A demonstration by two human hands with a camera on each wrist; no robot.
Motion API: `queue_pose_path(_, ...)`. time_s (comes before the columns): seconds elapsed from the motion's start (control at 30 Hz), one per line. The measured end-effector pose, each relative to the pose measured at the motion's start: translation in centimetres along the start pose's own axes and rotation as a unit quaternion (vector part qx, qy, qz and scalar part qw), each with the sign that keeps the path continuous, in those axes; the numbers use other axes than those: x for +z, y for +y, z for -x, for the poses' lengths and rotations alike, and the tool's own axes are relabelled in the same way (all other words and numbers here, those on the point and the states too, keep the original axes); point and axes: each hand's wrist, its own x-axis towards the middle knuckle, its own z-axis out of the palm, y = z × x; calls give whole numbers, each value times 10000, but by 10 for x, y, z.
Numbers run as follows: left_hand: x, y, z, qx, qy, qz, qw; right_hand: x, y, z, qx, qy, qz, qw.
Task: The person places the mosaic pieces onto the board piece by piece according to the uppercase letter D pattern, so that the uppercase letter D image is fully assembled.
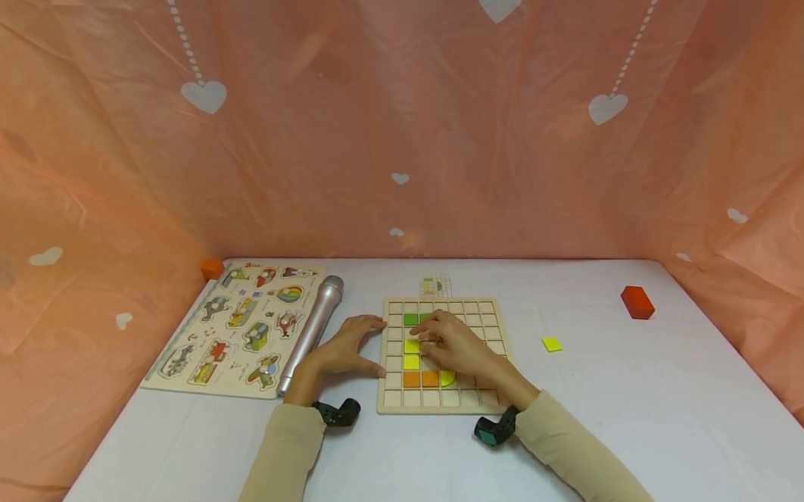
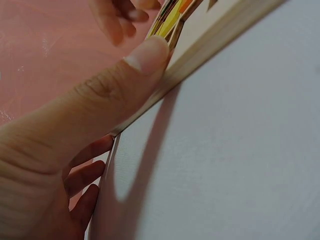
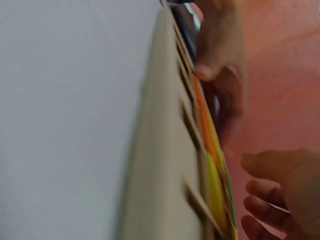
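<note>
A wooden grid board (image 1: 394,399) lies flat in the middle of the white table. Set in its left-hand squares are a green tile (image 1: 411,319), a yellow tile (image 1: 411,362), an orange tile (image 1: 412,380) and a yellow rounded piece (image 1: 447,378), among others. My left hand (image 1: 344,350) touches the board's left edge with thumb and fingers spread; the left wrist view shows the thumb (image 2: 147,57) against the rim. Over the squares hovers my right hand (image 1: 458,345), fingers loosely bent beside a yellow square. In the right wrist view, nothing shows between its thumb and fingers (image 3: 265,190).
A small pattern card (image 1: 435,286) lies behind the board. To the left are a silver microphone (image 1: 313,334), a picture puzzle board (image 1: 236,343) and an orange block (image 1: 212,269). Rightward lie a loose yellow tile (image 1: 552,344) and a red block (image 1: 637,302).
</note>
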Motion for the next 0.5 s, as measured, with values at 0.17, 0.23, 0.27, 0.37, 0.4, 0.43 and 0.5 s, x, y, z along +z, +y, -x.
queue_pose_path(0.17, 1, 1, 0, -23, 20, -4, 10000, -25, 8, 13, 29, 250, -65, 9997)
queue_pose_path(0.23, 1, 1, -1, -37, 19, -10, 10000, -35, 13, 21, 51, 376, -67, 9993)
queue_pose_path(0.27, 1, 1, -1, -52, 20, -16, 10000, -40, 16, 25, 48, 433, -81, 9990)
queue_pose_path(0.37, 1, 1, -1, -59, 23, -65, 10000, -55, 26, 39, 13, 610, -22, 9981)
queue_pose_path(0.4, 1, 1, -1, -46, 35, -92, 9999, -60, 28, 43, 42, 648, -11, 9979)
queue_pose_path(0.43, 1, 0, -1, -50, 36, -101, 9999, -64, 31, 48, 54, 692, 23, 9976)
queue_pose_path(0.5, 1, 0, -1, -53, 37, -107, 9999, -73, 34, 57, 130, 754, 105, 9970)
